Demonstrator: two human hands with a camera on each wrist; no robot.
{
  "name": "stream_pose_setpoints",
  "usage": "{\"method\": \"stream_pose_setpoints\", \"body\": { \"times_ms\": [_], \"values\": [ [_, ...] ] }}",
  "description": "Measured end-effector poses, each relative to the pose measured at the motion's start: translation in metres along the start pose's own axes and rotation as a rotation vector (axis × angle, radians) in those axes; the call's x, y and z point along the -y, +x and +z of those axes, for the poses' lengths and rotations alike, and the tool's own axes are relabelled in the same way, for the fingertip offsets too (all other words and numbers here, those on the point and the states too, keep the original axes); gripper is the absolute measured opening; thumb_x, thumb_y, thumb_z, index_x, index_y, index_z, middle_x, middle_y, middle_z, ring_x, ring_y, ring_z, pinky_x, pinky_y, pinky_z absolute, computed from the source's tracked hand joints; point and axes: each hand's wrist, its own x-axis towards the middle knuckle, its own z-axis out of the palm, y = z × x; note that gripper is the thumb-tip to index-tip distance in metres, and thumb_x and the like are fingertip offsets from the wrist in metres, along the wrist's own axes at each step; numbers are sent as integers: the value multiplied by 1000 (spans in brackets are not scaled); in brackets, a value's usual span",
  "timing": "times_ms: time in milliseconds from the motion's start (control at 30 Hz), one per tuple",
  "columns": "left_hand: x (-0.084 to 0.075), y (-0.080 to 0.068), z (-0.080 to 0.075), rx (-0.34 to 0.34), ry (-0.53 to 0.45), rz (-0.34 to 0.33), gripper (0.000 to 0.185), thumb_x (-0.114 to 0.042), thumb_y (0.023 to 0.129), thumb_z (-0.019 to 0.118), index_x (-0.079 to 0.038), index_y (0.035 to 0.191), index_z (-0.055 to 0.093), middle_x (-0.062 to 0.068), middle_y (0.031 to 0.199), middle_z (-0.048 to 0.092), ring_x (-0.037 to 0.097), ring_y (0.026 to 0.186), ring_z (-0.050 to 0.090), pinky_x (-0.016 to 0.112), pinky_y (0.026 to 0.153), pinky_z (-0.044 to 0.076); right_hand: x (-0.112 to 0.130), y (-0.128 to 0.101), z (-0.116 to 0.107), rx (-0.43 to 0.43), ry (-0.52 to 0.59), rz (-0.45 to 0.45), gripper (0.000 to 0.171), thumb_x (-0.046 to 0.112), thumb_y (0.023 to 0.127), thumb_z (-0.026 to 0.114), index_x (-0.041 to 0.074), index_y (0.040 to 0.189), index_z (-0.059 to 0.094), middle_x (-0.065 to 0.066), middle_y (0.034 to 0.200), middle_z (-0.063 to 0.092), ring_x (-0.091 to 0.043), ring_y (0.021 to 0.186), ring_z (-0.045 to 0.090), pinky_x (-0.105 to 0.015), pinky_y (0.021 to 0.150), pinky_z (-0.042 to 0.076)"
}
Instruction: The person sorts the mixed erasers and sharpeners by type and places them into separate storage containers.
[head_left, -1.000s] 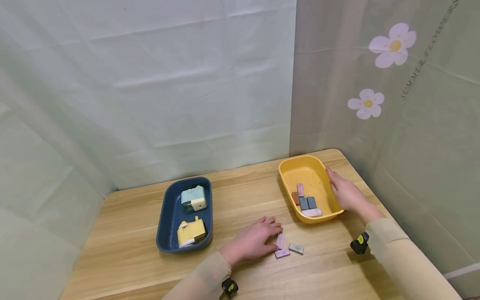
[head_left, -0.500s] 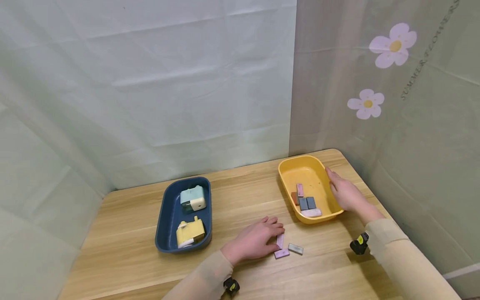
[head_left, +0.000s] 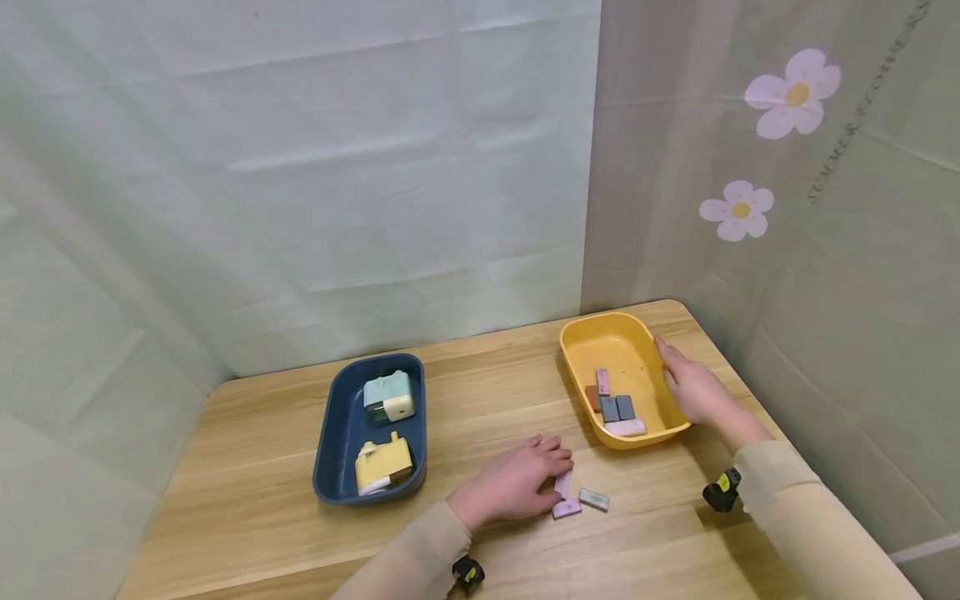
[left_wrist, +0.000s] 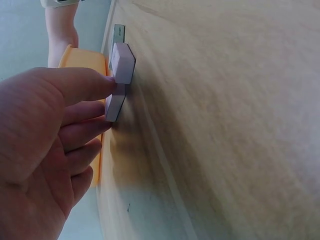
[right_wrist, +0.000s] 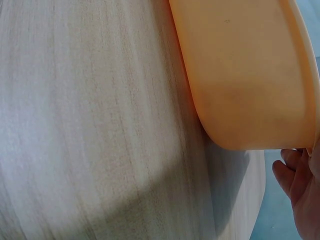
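Three small erasers lie loose on the bench (head_left: 247, 467) near its front edge, while five sit already in the yellow tray (head_left: 609, 335), so by the look of things the sorting is well past halfway, with three pieces left outside. The loose ones are an upright-lying pink eraser (head_left: 562, 484), a second pink eraser (head_left: 566, 507) touching its near end, and a grey eraser (head_left: 594, 499) just beside them to the right. The left hand (head_left: 517, 485) rests low on the bench with its fingertips pressed against the first pink eraser; the left wrist view shows the thumb (left_wrist: 85, 85) meeting the edge of that piece, which is tipped up off the wood, so the hand appears to be starting a pinch, though the fingers are only lightly curled and a firm hold cannot be confirmed. The right hand (head_left: 693, 387) lies along the far right wall of the yellow tray, fingers fairly straight against its rim, steadying it and gripping nothing else. Inside the tray a pink piece, a reddish-brown one, two dark grey ones and a pale pink one cluster toward the near end. To the left, well apart, a blue tray (head_left: 335, 433) holds a pale green sharpener (head_left: 387, 397) and a yellow sharpener (head_left: 382, 464), both settled inside it.
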Motion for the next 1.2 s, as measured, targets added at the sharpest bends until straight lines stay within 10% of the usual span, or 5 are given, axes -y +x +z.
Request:
{"method": "stream_pose_setpoints", "body": {
  "times_ms": [1200],
  "values": [
    [0,3,0,-69,4,5,41,-27,94,82,-11,132,74,3,141,70,25,146,53,43,125,36,-3,1,2,-2,-10,4,61,17,117,37,0,170,12,-32,170,22,-51,156,25,-65,124,23]
  ]
}}
